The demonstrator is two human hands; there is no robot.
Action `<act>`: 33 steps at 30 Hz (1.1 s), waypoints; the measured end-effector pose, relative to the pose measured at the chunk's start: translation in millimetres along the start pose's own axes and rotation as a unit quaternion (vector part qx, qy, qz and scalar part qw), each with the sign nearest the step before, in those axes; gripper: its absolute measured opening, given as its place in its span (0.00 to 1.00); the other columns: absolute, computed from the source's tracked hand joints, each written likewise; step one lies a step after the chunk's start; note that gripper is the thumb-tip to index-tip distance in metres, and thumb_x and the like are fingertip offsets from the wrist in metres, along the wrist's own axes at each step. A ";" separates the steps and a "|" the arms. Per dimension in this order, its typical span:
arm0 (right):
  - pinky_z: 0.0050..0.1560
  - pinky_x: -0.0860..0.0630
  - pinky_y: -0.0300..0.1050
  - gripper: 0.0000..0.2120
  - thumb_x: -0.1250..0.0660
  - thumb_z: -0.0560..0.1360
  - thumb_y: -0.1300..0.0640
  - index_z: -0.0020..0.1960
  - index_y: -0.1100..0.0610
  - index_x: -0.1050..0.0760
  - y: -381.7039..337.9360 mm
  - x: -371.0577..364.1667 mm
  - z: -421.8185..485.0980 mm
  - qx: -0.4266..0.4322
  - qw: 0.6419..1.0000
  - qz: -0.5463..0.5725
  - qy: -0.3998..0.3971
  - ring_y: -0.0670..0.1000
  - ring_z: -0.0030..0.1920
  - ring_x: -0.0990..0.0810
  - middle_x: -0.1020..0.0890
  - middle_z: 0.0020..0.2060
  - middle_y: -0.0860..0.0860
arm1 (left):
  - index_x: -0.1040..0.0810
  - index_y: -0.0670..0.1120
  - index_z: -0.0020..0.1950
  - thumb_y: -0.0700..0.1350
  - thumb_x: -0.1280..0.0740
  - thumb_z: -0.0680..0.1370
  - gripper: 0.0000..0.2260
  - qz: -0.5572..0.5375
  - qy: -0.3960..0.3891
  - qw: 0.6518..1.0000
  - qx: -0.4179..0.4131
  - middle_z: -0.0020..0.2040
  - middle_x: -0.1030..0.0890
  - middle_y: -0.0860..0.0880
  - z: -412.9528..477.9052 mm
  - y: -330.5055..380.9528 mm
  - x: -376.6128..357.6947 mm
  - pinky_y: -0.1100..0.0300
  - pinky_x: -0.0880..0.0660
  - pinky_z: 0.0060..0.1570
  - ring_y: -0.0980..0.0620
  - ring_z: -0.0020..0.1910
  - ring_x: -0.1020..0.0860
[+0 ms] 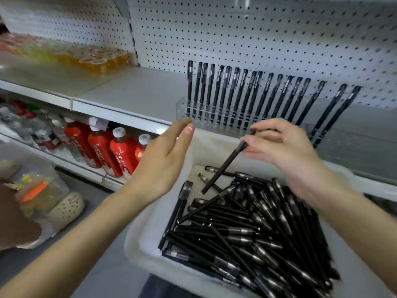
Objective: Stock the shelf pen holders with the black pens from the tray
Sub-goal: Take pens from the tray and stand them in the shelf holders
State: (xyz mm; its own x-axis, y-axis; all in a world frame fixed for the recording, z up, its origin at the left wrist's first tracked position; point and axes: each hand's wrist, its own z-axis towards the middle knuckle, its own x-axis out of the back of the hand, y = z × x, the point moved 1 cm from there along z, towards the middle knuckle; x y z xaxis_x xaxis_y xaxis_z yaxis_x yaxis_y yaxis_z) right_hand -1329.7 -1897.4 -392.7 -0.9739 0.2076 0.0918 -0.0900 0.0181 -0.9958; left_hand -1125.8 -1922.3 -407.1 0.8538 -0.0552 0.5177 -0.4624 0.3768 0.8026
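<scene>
Her right hand [285,145] pinches one black pen [225,164] above the tray [137,239]; the left hand [163,155] hovers open-fingered by the clear holder [182,108]

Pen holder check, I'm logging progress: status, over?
Right hand pinching one black pen over tray. Left hand open, empty. Pen holder partly stocked. Path clear.

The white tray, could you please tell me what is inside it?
A loose heap of black pens fills the white tray; bare floor shows at its far left corner. What lies beneath the heap is covered.
</scene>
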 end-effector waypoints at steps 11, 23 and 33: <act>0.43 0.19 0.43 0.10 0.30 0.72 0.66 0.45 0.54 0.28 -45.4 179.5 9.0 0.145 0.963 -0.047 0.222 0.47 0.34 0.17 0.17 0.31 0.45 | 0.36 0.45 0.73 0.56 0.50 0.82 0.24 0.112 -0.193 0.954 -0.200 0.71 0.31 0.49 38.7 83.4 -141.1 0.59 0.36 0.65 0.52 0.69 0.33; 0.41 0.20 0.40 0.10 0.30 0.73 0.64 0.44 0.52 0.29 -43.4 211.7 33.6 0.228 0.933 -0.143 0.238 0.47 0.36 0.17 0.20 0.38 0.53 | 0.39 0.42 0.74 0.59 0.54 0.80 0.29 0.303 -0.178 0.894 -0.277 0.73 0.35 0.45 52.8 82.4 -199.0 0.56 0.53 0.71 0.49 0.73 0.40; 0.41 0.18 0.43 0.10 0.28 0.71 0.64 0.46 0.56 0.28 -28.5 200.0 62.0 0.167 0.943 -0.238 0.161 0.44 0.34 0.18 0.20 0.35 0.49 | 0.35 0.43 0.72 0.60 0.54 0.81 0.29 0.320 -0.173 0.885 -0.290 0.70 0.31 0.47 58.4 73.6 -197.6 0.58 0.48 0.69 0.51 0.70 0.36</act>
State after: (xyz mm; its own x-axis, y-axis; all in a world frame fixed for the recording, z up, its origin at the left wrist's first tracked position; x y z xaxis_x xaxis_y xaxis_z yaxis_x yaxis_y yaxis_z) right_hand -1534.9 -1917.1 -345.9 -0.6978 0.5403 0.4703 -0.6140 -0.1130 -0.7812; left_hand -1342.6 -1937.6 -433.0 0.2906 0.1003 0.9516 -0.5385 0.8392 0.0760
